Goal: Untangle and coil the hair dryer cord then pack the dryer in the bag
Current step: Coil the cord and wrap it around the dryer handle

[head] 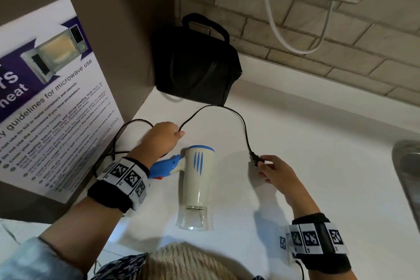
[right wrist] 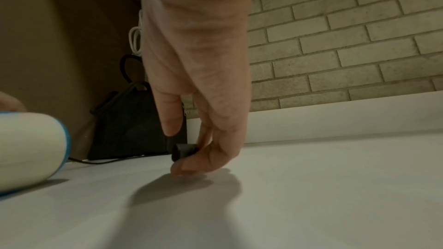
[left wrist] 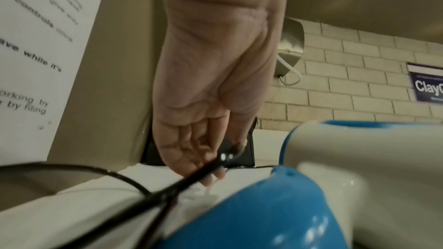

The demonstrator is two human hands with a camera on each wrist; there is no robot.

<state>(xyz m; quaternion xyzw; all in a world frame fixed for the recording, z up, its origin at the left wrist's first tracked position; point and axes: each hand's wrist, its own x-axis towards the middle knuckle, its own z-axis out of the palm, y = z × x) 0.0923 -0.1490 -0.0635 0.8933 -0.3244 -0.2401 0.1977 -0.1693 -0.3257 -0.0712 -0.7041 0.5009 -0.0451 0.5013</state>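
A cream and blue hair dryer (head: 197, 179) lies on the white counter (head: 306, 188), clear nozzle toward me. Its black cord (head: 218, 108) arcs across the counter in front of a black bag (head: 197, 63) standing in the corner. My left hand (head: 167, 135) pinches the cord above the dryer's blue handle (left wrist: 239, 215); more cord (left wrist: 95, 170) loops to its left. My right hand (head: 271, 169) pinches the black plug (right wrist: 183, 151) just over the counter, right of the dryer body (right wrist: 31, 149). The bag (right wrist: 134, 126) shows behind the fingers (right wrist: 171, 113).
A microwave guideline poster (head: 52, 102) leans against the brown side wall on the left. A brick wall (head: 318, 36) runs behind the counter, with a white cable (head: 284, 36) hanging from a fixture above. A metal sink rim (head: 406, 166) sits at the right edge.
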